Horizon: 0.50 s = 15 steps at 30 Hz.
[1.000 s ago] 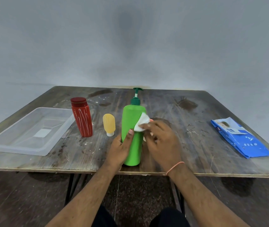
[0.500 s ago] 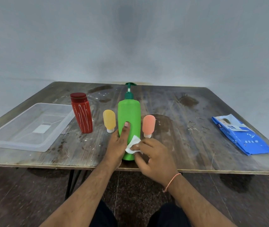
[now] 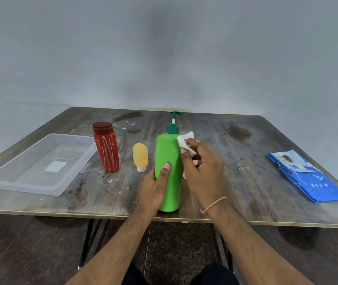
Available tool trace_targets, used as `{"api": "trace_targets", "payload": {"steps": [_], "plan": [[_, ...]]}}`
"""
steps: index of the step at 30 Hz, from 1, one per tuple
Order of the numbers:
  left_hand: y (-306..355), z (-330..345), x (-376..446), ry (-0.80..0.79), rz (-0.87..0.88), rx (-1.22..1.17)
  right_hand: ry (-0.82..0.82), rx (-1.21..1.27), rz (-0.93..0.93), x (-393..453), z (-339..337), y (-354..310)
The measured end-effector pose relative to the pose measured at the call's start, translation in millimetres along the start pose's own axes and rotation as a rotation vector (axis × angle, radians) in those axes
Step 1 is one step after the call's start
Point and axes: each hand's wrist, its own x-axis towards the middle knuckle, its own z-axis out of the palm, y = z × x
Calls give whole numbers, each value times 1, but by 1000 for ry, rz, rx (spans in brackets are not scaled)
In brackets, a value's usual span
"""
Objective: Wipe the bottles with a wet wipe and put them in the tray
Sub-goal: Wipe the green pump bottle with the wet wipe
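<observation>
A green pump bottle (image 3: 169,171) stands upright close to the near edge of a worn wooden table (image 3: 236,182), gripped low down by the left hand (image 3: 153,189), thumb across its front, while the right hand (image 3: 203,171) pinches a white wet wipe (image 3: 185,141) against the bottle's upper right shoulder. To its left stand a small yellow bottle (image 3: 140,157) and a red bottle (image 3: 106,150), the latter just beside a clear tray (image 3: 16,182) at the table's left edge. A blue wipes pack (image 3: 308,177) lies well apart by the right edge, with bare tabletop between it and the right hand.
</observation>
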Motion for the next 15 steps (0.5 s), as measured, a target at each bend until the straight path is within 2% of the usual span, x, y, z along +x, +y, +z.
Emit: {"api": "trace_targets", "payload": {"steps": [3, 7, 15], "plan": [[1, -1, -1, 17, -15, -7, -73, 9, 134, -20, -2, -3], [6, -1, -1, 54, -53, -46, -193, -11, 173, -53, -4, 0], [9, -1, 1, 52, -71, -112, -381, -57, 75, -91, -13, 10]]}}
